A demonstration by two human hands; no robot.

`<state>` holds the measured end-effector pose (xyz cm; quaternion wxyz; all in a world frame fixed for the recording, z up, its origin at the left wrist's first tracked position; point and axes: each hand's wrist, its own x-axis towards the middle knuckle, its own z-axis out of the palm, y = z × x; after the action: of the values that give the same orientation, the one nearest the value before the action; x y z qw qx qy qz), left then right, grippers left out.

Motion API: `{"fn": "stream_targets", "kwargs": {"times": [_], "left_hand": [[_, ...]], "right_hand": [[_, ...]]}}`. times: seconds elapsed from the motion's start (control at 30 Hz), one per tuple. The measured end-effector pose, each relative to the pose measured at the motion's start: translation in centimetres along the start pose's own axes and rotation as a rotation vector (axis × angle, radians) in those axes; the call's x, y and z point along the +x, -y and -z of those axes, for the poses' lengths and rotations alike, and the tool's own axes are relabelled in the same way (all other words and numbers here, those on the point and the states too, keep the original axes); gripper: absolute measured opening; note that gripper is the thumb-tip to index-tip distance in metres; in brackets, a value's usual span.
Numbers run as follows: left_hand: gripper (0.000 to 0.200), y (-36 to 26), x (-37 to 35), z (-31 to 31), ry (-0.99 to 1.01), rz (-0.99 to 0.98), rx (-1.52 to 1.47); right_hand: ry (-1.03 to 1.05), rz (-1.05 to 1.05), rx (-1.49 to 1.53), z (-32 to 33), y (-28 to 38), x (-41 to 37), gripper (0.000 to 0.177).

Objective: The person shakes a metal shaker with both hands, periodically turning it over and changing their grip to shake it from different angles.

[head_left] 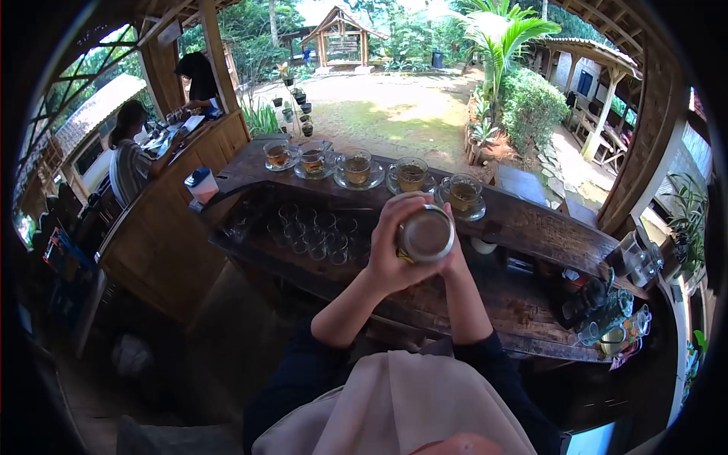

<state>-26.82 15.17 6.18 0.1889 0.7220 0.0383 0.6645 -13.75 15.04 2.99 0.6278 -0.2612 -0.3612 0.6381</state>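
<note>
Both my hands hold a round container with a metallic rim (426,235) above the wooden counter. My left hand (388,246) wraps round its left side, fingers over the top edge. On the right side, my right hand (453,258) is pressed against it, partly hidden behind the container. Just beyond, a row of several glass cups on glass saucers lines the raised ledge, with amber liquid in them; the nearest cup (462,192) stands right behind the container. Several empty-looking clear glasses (311,231) stand on the lower shelf to the left.
Glass jars and pitchers (613,322) crowd the counter's right end. A white tub with a blue lid (201,186) sits at the left corner. Two people are at a wooden desk (174,227) at the left. Beyond the ledge (531,224) lies a yard with plants.
</note>
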Motion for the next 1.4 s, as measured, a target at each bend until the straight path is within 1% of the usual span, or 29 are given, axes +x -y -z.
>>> {"fn": "stream_targets", "kwargs": {"times": [0.07,0.13,0.17,0.2,0.27,0.33,0.37,0.4,0.47,0.53,0.6,0.67,0.7,0.77,0.8,0.83,0.87,0.93,0.97,1.0,1.03,1.1,1.13,1.17,1.2,1.23,1.27,1.33,1.4], "left_hand": [[0.074,-0.6,-0.7,-0.2,-0.221,-0.195,0.031],[0.076,-5.2,-0.1,1.9,-0.044,-0.461,0.146],[0.077,-6.6,-0.5,3.2,0.110,-0.594,0.227],[0.077,-6.2,-1.3,1.7,0.107,-0.586,0.227],[0.078,-5.0,-2.8,-2.4,-0.459,-0.921,-0.044],[0.080,-3.9,-2.7,2.1,0.066,-0.487,0.242],[0.082,0.5,-3.0,-0.1,-0.111,-0.544,0.137],[0.084,1.6,-2.5,-1.1,-0.164,-0.322,0.052],[0.085,1.3,-2.1,-1.1,-0.232,-0.307,-0.065],[0.071,-5.0,-1.7,1.1,-0.160,-0.392,0.050],[0.058,-7.7,-2.1,-1.4,-0.488,-0.760,-0.038],[0.052,-7.5,-2.7,-2.3,-0.536,-0.818,-0.059],[0.047,-7.3,-3.2,-2.3,-0.583,-0.880,-0.073],[0.048,-6.3,-2.5,1.1,-0.124,-0.370,0.212],[0.088,-1.3,-2.0,0.7,-0.075,-0.529,0.138],[0.089,-0.4,-1.9,0.0,-0.121,-0.299,0.077],[0.089,-0.9,-1.8,0.7,-0.121,-0.313,0.080],[0.088,-3.6,-2.4,1.9,-0.118,-0.419,0.077],[0.082,-5.5,-2.9,1.0,-0.237,-0.564,0.032],[0.076,-6.8,-3.1,-0.3,-0.359,-0.711,-0.016],[0.076,-6.9,-2.7,-1.4,-0.358,-0.706,-0.024],[0.062,-7.0,-2.1,-3.0,-0.674,-1.066,-0.089],[0.053,-7.0,-2.8,-1.2,-0.443,-0.792,-0.022],[0.045,-6.6,-3.8,0.5,-0.215,-0.515,0.044],[0.042,-3.9,-4.6,0.4,-0.244,-0.396,0.088],[0.040,-1.2,-4.5,0.0,-0.270,-0.278,0.132],[0.044,-2.5,-2.7,-0.5,-0.361,-0.079,0.030],[0.047,-4.2,-2.5,1.1,-0.404,-0.098,0.122],[0.045,-7.1,-5.6,3.2,-0.268,-0.268,0.289]], "right_hand": [[0.096,0.186,-0.205,-0.3,0.2,-0.2,0.063],[0.095,0.254,-0.274,-1.9,0.5,-1.7,0.069],[0.173,0.544,-0.439,-3.2,1.3,-2.6,0.070],[0.255,0.833,-0.606,-4.3,1.7,-3.1,0.072],[0.314,0.883,-0.507,-4.8,1.3,-3.2,0.070],[0.027,0.395,-0.249,-3.3,1.1,-2.6,0.063],[-0.049,0.258,-0.171,-2.3,1.2,-1.8,0.055],[-0.025,0.232,-0.225,2.4,0.1,1.0,0.049],[-0.106,0.449,-0.405,1.1,0.2,-0.3,0.058],[0.023,0.563,-0.600,-2.2,1.7,-3.3,0.075],[0.271,0.827,-0.710,-3.8,2.6,-4.6,0.096],[0.385,0.871,-0.583,-5.5,2.2,-5.5,0.095],[0.330,0.879,-0.677,-4.4,2.0,-4.7,0.083],[0.110,0.459,-0.405,-3.5,0.9,-3.5,0.068],[0.034,0.252,-0.213,-3.0,0.8,-2.6,0.065],[-0.002,0.238,-0.184,-0.7,-0.6,-1.0,0.070],[0.008,0.248,-0.186,-1.1,-0.4,-0.9,0.070],[0.126,0.615,-0.614,-1.9,0.3,-1.8,0.078],[0.152,0.793,-0.870,-3.4,1.7,-2.9,0.086],[0.268,0.868,-0.794,-4.0,1.7,-3.4,0.095],[0.339,0.886,-0.702,-4.7,1.5,-4.0,0.098],[0.366,0.903,-0.583,-4.8,0.4,-4.1,0.104],[0.300,0.942,-0.590,-4.0,0.0,-3.3,0.085],[0.168,0.684,-0.497,-3.3,-0.4,-2.9,0.073],[0.041,0.428,-0.401,-2.9,-0.8,-2.5,0.062],[-0.111,0.006,0.170,-2.1,-1.7,-1.5,0.046],[-0.084,0.008,-0.004,-0.3,-2.1,-0.6,0.046],[-0.084,0.406,-0.516,-2.1,-1.8,-2.2,0.057],[0.032,0.767,-0.793,-4.7,0.1,-4.7,0.076]]}}
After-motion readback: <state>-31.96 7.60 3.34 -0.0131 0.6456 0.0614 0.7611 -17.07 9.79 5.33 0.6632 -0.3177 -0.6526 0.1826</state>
